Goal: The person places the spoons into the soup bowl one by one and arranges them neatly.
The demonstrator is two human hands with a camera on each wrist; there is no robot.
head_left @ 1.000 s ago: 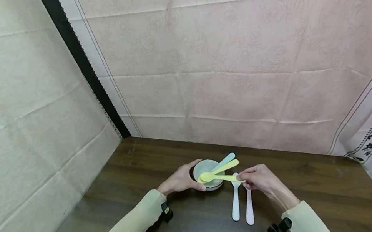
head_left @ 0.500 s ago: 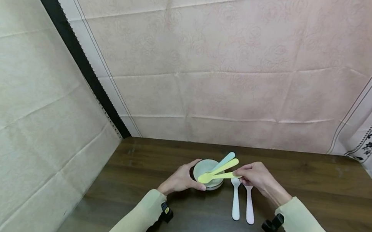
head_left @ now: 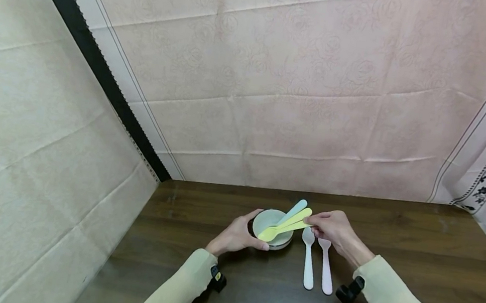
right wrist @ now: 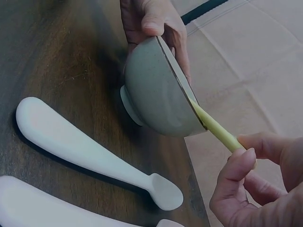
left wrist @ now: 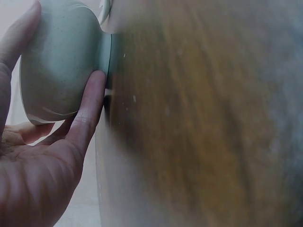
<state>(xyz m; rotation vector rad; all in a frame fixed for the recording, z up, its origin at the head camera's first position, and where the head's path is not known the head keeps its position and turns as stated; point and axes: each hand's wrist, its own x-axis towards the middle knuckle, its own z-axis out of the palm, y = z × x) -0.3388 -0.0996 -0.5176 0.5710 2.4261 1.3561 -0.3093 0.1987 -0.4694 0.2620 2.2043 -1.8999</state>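
Observation:
My left hand [head_left: 237,231] grips a pale green bowl [left wrist: 61,61] by its side, fingers and thumb spread around the wall; the bowl stands on the table. With thumb and fingertips my right hand [head_left: 335,232] pinches the handle end of a yellow spoon [right wrist: 218,130], which slants into the bowl over its right rim. Beside it a second yellow handle [head_left: 304,213] and a light blue handle [head_left: 296,209] lean out of the bowl towards the back right. The heads of these two are hidden or merge with the held spoon.
Right of the bowl, a whitish spoon [right wrist: 94,151] and a pale pink utensil [right wrist: 52,205] lie side by side on the dark wooden table [head_left: 164,273], handles towards me. A pale cloth [head_left: 300,128] hangs behind the table's back edge, another at the left.
My right hand has moved slightly left and back, tilting the held yellow spoon's handle up towards the other yellow handle. The left hand and bowl stay in place.

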